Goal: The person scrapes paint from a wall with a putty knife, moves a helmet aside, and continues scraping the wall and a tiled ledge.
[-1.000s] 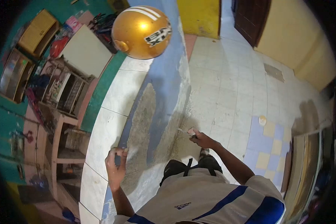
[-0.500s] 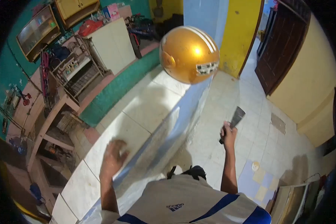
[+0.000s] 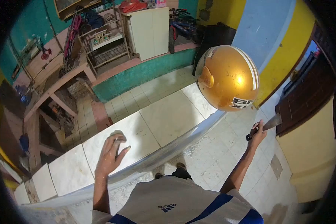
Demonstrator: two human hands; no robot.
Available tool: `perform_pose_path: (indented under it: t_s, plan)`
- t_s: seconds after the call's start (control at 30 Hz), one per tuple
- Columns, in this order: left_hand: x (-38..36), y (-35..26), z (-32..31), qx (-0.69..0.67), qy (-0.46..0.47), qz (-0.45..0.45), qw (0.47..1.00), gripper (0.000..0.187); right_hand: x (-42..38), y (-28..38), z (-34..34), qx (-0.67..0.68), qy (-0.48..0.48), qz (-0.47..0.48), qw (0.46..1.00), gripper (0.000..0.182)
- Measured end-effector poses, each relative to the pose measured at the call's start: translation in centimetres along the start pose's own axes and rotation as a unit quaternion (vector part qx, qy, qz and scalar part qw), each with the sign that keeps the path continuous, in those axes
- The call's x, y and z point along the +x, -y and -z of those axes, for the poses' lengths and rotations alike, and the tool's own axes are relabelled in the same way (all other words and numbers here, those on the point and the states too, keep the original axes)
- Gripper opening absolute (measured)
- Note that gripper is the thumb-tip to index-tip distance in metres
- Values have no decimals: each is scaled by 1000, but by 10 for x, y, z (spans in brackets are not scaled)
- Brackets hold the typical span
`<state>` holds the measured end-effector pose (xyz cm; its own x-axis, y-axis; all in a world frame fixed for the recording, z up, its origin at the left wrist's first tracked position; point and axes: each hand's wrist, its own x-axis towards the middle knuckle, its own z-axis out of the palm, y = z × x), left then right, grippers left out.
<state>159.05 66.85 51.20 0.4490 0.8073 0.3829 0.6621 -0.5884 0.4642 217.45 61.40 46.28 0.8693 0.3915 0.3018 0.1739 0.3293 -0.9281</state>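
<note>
My right hand (image 3: pixel 257 134) is closed round the dark handle of a flat-bladed scraper (image 3: pixel 273 122), whose blade points up and to the right over the floor. Above the white tiled ledge (image 3: pixel 138 130), my left hand (image 3: pixel 111 151) has its thumb and fingers apart, with nothing seen in it; whether it touches the tiles I cannot tell. A gold helmet (image 3: pixel 229 78) with white stripes sits on the far right end of the ledge.
Beyond the ledge are a low green wall (image 3: pixel 145 76), a rack (image 3: pixel 104 44), a pale cabinet (image 3: pixel 149 33) and a bicycle (image 3: pixel 184 28). A dark door (image 3: pixel 306 97) stands at the right. Concrete shelving (image 3: pixel 56 95) is at the left.
The view has turned, so the helmet and ledge appear further right and lower. The scraper in my right hand has tilted further to the right. My left hand's fingers show more clearly, spread above the tiles.
</note>
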Motion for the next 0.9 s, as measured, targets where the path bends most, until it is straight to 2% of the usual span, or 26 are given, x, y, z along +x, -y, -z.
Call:
perform_pose_path:
  t_s: [0.1, 0.17, 0.2, 0.23, 0.27, 0.33, 0.37, 0.4, 0.47, 0.5, 0.57, 0.6, 0.7, 0.8, 0.9]
  plan:
    - [8, -8, 2, 50, 47, 11, 998, 41, 54, 7, -13, 37, 9, 50, 998, 37]
    - [18, -18, -8, 51, 44, 10, 998, 45, 88, 1, -18, 49, 28, 41, 998, 30]
    - [18, -22, -9, 55, 41, 23, 997, 47, 98, -2, -16, 11, 18, 11, 1000, 28]
    - [29, -35, -13, 38, 56, 41, 997, 54, 108, -3, -17, -68, 31, 6, 997, 33]
    - [42, -48, -20, 13, 74, 47, 996, 58, 135, -26, 1, -119, 82, -4, 989, 40]
    - [64, -61, -42, -22, 58, -29, 998, 58, 158, -36, 0, -139, 148, 82, 976, 42]
    - [75, -66, -51, 29, 44, -110, 993, 57, 183, -56, 11, -212, 178, 228, 933, 43]
    - [91, -79, -62, -11, 2, -73, 997, 55, 222, -93, 23, -76, 169, 135, 973, 45]
    - [131, -88, -72, -14, -63, -125, 990, 58, 212, -72, -30, -74, 142, 190, 969, 44]
    - [150, -99, -71, -3, -111, -132, 985, 60, 201, -51, -62, 120, 143, 42, 982, 42]
    - [186, -104, -80, 17, -165, -147, 975, 68, 193, -39, -91, 77, 125, 80, 986, 60]
    - [199, -107, -88, 27, -173, -146, 974, 75, 188, -37, -106, 75, 133, 74, 986, 60]
    - [215, -145, -92, -101, -90, -27, 990, 90, 184, -36, -135, 83, 182, 54, 978, 59]
    - [240, -160, -128, -92, 21, 5, 995, 105, 177, -31, -154, 82, 223, 39, 971, 59]
    - [242, -177, -161, -296, -47, -40, 953, 119, 168, -24, -165, 84, 256, 25, 963, 58]
